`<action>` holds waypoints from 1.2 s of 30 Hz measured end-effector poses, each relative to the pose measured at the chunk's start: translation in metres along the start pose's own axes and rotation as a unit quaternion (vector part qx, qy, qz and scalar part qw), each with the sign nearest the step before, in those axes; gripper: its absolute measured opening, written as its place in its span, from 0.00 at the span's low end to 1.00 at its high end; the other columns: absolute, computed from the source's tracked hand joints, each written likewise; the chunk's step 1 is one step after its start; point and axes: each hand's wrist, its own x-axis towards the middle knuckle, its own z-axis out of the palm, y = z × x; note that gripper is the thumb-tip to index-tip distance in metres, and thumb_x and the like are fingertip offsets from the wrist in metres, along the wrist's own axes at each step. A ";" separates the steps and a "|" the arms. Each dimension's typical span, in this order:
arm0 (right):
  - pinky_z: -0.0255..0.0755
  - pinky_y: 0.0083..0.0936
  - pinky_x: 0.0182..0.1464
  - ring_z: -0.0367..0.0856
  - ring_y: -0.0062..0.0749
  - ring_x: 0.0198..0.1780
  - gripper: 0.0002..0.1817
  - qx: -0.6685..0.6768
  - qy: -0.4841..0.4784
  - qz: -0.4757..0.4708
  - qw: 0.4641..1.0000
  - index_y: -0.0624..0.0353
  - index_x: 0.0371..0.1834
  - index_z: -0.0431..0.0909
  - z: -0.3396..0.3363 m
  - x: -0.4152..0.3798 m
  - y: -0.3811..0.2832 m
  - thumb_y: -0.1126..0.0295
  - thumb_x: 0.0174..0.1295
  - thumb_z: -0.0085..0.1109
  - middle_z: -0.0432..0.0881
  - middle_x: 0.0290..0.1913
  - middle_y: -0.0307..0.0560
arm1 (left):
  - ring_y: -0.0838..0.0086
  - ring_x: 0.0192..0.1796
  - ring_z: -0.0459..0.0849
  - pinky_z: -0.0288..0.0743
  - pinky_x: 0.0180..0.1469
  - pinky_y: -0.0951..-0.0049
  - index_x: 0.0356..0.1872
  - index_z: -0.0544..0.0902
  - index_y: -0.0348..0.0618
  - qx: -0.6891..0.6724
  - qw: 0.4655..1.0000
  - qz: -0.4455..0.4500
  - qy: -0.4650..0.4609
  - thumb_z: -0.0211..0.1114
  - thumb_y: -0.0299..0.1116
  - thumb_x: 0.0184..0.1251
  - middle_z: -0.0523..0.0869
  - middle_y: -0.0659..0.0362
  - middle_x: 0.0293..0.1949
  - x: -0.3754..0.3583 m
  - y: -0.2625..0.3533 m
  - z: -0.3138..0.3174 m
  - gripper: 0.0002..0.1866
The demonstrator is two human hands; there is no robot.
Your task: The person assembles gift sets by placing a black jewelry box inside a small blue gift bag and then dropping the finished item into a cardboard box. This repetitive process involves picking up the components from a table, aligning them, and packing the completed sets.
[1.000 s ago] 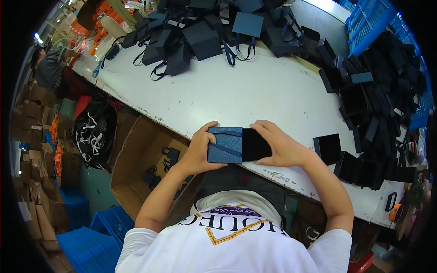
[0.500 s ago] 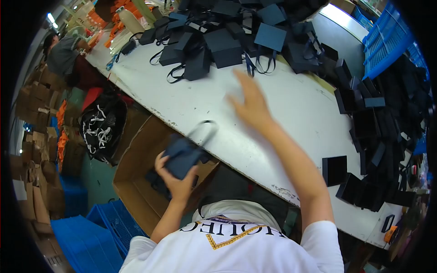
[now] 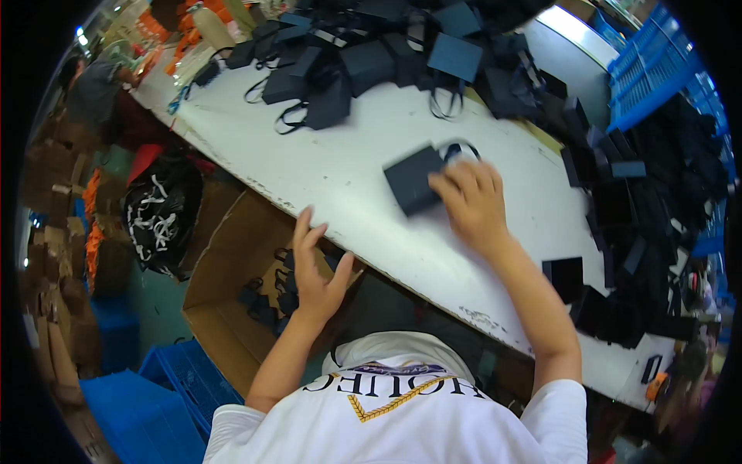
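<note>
My right hand [image 3: 470, 203] rests on a dark blue gift bag [image 3: 413, 179] lying flat on the white table [image 3: 348, 162], fingers over its right edge by the handle loop. My left hand [image 3: 317, 267] is open, fingers spread, holding nothing, above the table's near edge and over the open cardboard box [image 3: 232, 278]. Several dark bags lie in the bottom of that box.
A heap of dark blue bags [image 3: 371, 54] covers the far side of the table. Black boxes [image 3: 618, 232] pile up at the right, beside blue crates [image 3: 657, 62]. A black sack [image 3: 158, 220] and a blue crate [image 3: 139, 410] stand on the floor left. Another person [image 3: 97, 93] works far left.
My left hand has let go of the filled bag over the cardboard box and is now empty. My right hand reached to the pile and pulled a fresh bag toward me.
</note>
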 end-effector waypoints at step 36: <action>0.46 0.50 0.86 0.52 0.57 0.86 0.54 -0.065 -0.398 0.290 0.868 0.59 0.84 0.57 -0.215 -0.143 0.027 0.89 0.46 0.60 0.58 0.84 0.57 | 0.48 0.59 0.80 0.81 0.57 0.56 0.41 0.75 0.37 0.054 0.945 0.065 -0.315 0.88 0.37 0.45 0.71 0.39 0.73 0.011 0.063 0.064 0.30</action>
